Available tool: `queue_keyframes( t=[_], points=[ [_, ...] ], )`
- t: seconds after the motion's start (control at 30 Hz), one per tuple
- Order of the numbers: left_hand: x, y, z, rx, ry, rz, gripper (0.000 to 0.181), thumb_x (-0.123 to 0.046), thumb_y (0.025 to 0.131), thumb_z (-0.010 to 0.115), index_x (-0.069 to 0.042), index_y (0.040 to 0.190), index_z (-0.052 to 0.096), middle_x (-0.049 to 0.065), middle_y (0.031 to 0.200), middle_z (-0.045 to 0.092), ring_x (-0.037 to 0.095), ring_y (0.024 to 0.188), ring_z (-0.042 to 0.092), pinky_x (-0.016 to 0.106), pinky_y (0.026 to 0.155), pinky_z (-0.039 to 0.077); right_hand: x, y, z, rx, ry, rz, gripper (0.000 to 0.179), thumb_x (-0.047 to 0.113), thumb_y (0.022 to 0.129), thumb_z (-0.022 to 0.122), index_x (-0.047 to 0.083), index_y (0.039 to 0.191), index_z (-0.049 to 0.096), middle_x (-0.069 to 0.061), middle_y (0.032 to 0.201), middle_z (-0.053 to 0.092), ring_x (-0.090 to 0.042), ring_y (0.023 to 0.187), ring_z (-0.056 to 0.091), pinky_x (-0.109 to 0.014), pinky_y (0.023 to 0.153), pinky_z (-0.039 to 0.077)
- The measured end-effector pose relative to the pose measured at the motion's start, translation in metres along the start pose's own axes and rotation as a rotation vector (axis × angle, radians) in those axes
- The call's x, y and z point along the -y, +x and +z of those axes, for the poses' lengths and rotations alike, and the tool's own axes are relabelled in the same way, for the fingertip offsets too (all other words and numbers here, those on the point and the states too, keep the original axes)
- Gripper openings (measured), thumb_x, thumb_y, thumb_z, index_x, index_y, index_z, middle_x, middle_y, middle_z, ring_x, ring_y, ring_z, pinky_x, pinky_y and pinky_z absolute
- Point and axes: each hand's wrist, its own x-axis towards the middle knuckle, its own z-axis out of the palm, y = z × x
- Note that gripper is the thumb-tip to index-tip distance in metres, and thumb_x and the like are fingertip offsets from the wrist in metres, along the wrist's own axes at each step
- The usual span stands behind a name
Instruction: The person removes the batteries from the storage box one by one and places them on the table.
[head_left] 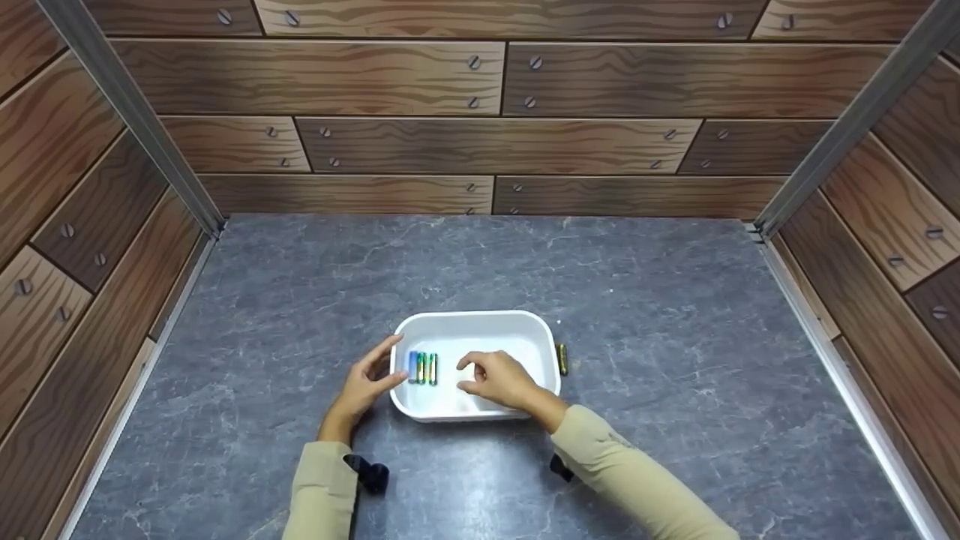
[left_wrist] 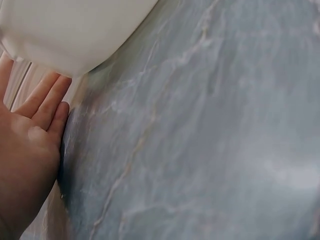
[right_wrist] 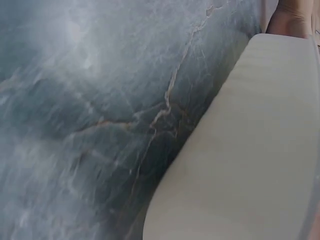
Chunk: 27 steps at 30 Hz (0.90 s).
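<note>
A white tray (head_left: 480, 322) sits on the grey marbled table. Toward its left end, a blue battery (head_left: 413, 366) and two green-and-gold batteries (head_left: 433, 369) lie side by side. My left hand (head_left: 366, 384) is at the tray's left side, with its thumb tip over the rim close to the blue battery. In the left wrist view its straight fingers (left_wrist: 50, 97) reach the outer wall. Over the middle of the tray, my right hand (head_left: 499, 377) has bent fingers, thumb and index tips apart; nothing shows between them. The right wrist view shows the tray's outer wall.
Another battery (head_left: 562, 360), dark and gold, lies on the table just outside the tray's right wall. Wood-patterned panels (head_left: 480, 142) enclose the table (head_left: 300, 277) at the back and both sides, with metal posts (head_left: 135, 112) at the back corners.
</note>
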Motion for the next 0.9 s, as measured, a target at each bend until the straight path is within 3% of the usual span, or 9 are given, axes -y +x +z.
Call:
queue_keyframes(
  t=[0.17, 0.27, 0.5, 0.9],
  points=[
    [0.001, 0.002, 0.0, 0.021, 0.0, -0.009, 0.066, -0.002, 0.086, 0.067, -0.004, 0.146, 0.04, 0.02, 0.152, 0.04, 0.038, 0.135, 0.045, 0.019, 0.097, 0.044, -0.002, 0.006, 0.005, -0.023, 0.008, 0.025, 0.024, 0.02, 0.085, 0.073, 0.005, 0.103, 0.07, -0.009, 0.068, 0.063, -0.003, 0.056, 0.04, -0.018, 0.055, 0.033],
    [0.001, 0.002, 0.0, 0.02, 0.002, -0.015, 0.066, -0.002, 0.086, 0.068, -0.004, 0.146, 0.04, 0.019, 0.152, 0.04, 0.037, 0.135, 0.045, 0.021, 0.1, 0.043, -0.003, 0.01, 0.007, -0.027, 0.019, 0.051, 0.025, 0.02, 0.083, 0.074, 0.005, 0.103, 0.07, -0.009, 0.068, 0.063, -0.005, 0.057, 0.041, -0.018, 0.054, 0.032],
    [0.0, 0.001, -0.001, 0.048, -0.003, -0.006, 0.067, -0.004, 0.087, 0.068, -0.005, 0.147, 0.038, 0.018, 0.154, 0.038, 0.037, 0.137, 0.043, 0.016, 0.097, 0.043, 0.001, 0.02, 0.013, -0.008, -0.008, 0.144, 0.032, 0.026, 0.08, 0.078, 0.008, 0.105, 0.069, -0.005, 0.071, 0.062, -0.007, 0.06, 0.043, -0.02, 0.055, 0.033],
    [0.001, 0.002, -0.007, 0.099, 0.007, 0.001, 0.07, -0.005, 0.087, 0.067, -0.005, 0.149, 0.034, 0.019, 0.156, 0.034, 0.033, 0.136, 0.044, 0.015, 0.097, 0.043, 0.01, 0.032, 0.026, 0.02, -0.099, 0.178, 0.041, 0.03, 0.077, 0.08, 0.01, 0.11, 0.068, -0.007, 0.08, 0.067, -0.009, 0.066, 0.047, -0.023, 0.059, 0.037]
  ],
)
